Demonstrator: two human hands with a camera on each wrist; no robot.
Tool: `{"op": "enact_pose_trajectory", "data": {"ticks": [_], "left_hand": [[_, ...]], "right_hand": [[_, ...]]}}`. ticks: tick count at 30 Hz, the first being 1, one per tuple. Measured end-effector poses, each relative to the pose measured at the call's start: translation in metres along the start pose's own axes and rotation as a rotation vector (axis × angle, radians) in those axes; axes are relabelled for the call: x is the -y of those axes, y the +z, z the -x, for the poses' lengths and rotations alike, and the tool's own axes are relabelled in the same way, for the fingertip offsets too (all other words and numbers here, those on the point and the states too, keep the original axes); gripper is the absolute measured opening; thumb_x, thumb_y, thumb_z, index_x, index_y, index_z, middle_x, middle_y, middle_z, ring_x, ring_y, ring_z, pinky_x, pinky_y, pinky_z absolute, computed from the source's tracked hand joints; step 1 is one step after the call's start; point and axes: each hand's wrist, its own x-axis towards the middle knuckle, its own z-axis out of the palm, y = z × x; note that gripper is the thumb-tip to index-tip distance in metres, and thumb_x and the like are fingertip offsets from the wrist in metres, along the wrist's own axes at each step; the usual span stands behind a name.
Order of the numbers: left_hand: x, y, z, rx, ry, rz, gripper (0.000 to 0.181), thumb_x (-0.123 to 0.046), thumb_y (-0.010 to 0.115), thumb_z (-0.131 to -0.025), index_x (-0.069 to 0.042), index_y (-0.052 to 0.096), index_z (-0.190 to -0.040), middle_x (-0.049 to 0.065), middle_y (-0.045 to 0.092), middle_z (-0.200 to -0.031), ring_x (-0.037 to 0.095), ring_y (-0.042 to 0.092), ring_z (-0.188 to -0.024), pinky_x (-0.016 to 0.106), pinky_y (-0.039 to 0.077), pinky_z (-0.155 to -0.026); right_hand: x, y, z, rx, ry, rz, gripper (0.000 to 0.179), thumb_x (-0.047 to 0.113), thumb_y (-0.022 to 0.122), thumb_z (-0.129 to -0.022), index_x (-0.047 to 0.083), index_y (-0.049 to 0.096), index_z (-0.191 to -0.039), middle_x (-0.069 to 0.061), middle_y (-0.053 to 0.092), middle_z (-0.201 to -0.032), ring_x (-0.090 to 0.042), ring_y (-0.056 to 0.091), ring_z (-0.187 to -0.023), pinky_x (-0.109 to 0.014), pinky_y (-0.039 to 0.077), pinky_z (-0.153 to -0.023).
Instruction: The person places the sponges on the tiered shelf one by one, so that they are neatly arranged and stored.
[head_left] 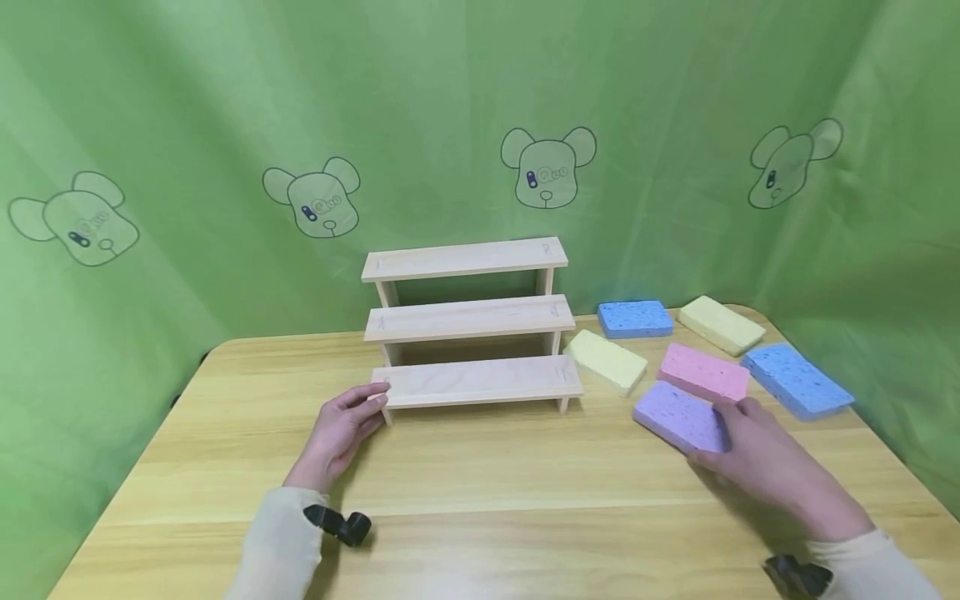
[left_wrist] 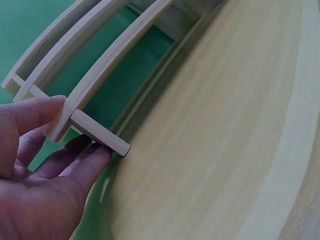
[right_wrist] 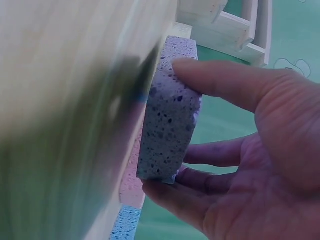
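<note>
A pale wooden three-step display rack point(head_left: 476, 381) stands on the table. My left hand point(head_left: 341, 429) pinches the left end of its lowest step, the thumb on top and the other fingers around the end and leg point(left_wrist: 100, 131). Over on the right, my right hand point(head_left: 772, 462) grips a purple sponge point(head_left: 678, 414) at its near right end. In the right wrist view the thumb lies on one side of the purple sponge point(right_wrist: 167, 120) and the fingertips are at its other edges. Right behind it lies a pink sponge point(head_left: 703, 372).
A yellow sponge point(head_left: 609, 360) lies by the rack's right leg. Farther back are a blue sponge point(head_left: 635, 319) and another yellow sponge point(head_left: 722, 325); a second blue sponge point(head_left: 797, 380) lies near the table's right edge. A green curtain point(head_left: 450, 108) hangs behind the wooden table point(head_left: 480, 483).
</note>
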Motion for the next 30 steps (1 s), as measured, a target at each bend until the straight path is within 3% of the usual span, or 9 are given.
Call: {"op": "enact_pose_trajectory", "data": {"ticks": [9, 15, 25, 30], "left_hand": [[0.0, -0.004, -0.001, 0.024, 0.0, 0.019, 0.029, 0.0, 0.066, -0.092, 0.003, 0.066, -0.12, 0.015, 0.049, -0.139, 0.018, 0.06, -0.11, 0.036, 0.049, -0.1], [0.001, -0.005, -0.001, 0.032, -0.001, 0.033, 0.029, 0.001, 0.065, -0.092, 0.004, 0.065, -0.121, 0.015, 0.048, -0.14, 0.019, 0.06, -0.11, 0.036, 0.05, -0.099], [0.003, -0.006, -0.001, 0.027, -0.008, 0.028, 0.031, 0.0, 0.066, -0.092, 0.003, 0.065, -0.122, 0.014, 0.047, -0.141, 0.021, 0.058, -0.113, 0.035, 0.051, -0.098], [0.002, -0.005, -0.001, 0.028, -0.012, 0.037, 0.03, -0.001, 0.066, -0.092, 0.001, 0.066, -0.122, 0.012, 0.047, -0.141, 0.023, 0.057, -0.116, 0.034, 0.051, -0.098]], "right_hand": [[0.002, -0.009, -0.005, -0.043, -0.084, -0.013, 0.092, 0.031, 0.084, -0.076, -0.017, 0.037, -0.138, -0.045, 0.034, -0.133, -0.062, 0.038, -0.115, -0.074, 0.033, -0.095], [0.004, -0.013, -0.009, -0.069, -0.158, 0.003, 0.087, 0.032, 0.085, -0.075, -0.017, 0.044, -0.134, -0.037, 0.041, -0.127, -0.056, 0.045, -0.112, -0.07, 0.039, -0.093], [0.015, -0.027, -0.021, -0.103, -0.243, -0.107, 0.081, 0.028, 0.081, -0.082, -0.013, 0.042, -0.139, -0.032, 0.041, -0.134, -0.051, 0.05, -0.11, -0.068, 0.044, -0.09], [0.025, -0.033, -0.029, -0.137, -0.282, -0.105, 0.077, 0.029, 0.082, -0.081, -0.009, 0.047, -0.138, -0.027, 0.047, -0.132, -0.047, 0.052, -0.11, -0.065, 0.047, -0.088]]}}
